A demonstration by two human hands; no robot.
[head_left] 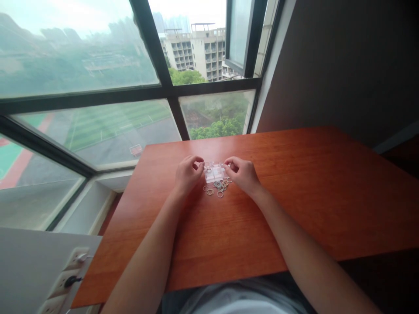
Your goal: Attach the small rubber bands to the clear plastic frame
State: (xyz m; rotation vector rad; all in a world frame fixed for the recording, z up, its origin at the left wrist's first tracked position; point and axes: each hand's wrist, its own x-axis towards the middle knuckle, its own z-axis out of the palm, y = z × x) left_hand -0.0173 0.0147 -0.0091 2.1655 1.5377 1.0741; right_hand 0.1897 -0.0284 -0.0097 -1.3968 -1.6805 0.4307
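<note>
Gently steady the box [213, 175] near frame centre on the bench [314, 192], with left hand [188, 174] and right hand [244, 174] curled at its sides, pinching or merely touching, impossible to tell; ideally clear of the rings [220, 186] below.

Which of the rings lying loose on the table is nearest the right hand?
The ring at the far right, just below the right hand in the picture; the other loose rings lie farther left.
</note>
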